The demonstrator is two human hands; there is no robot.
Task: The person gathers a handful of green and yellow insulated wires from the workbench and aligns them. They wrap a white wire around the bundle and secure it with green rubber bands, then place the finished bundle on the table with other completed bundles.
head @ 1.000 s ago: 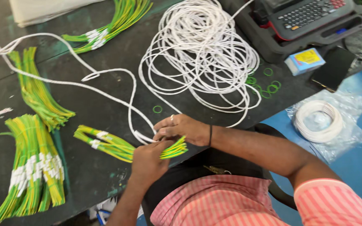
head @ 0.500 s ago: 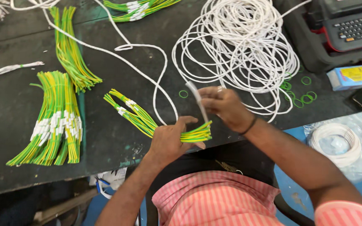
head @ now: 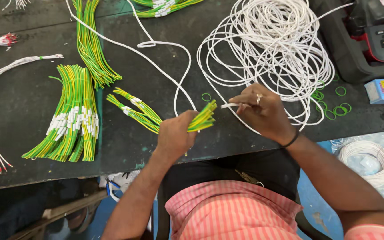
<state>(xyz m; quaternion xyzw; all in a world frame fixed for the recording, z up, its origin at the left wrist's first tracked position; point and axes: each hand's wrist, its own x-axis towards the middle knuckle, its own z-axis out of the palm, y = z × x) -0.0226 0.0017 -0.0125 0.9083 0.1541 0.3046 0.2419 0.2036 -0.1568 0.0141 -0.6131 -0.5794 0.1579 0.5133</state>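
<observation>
wire bundle (head: 144,112) on table (head: 27,106), in left hand (head: 174,135) | right hand (head: 263,113) right of it | cable coil (head: 272,49) behind | label printer (head: 378,35) far right

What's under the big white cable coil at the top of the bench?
Under the white cable coil the dark bench top shows through the gaps between loops. Small green rings lie by its lower right edge. Whether more rings lie beneath the dense middle strands cannot be seen.
</observation>
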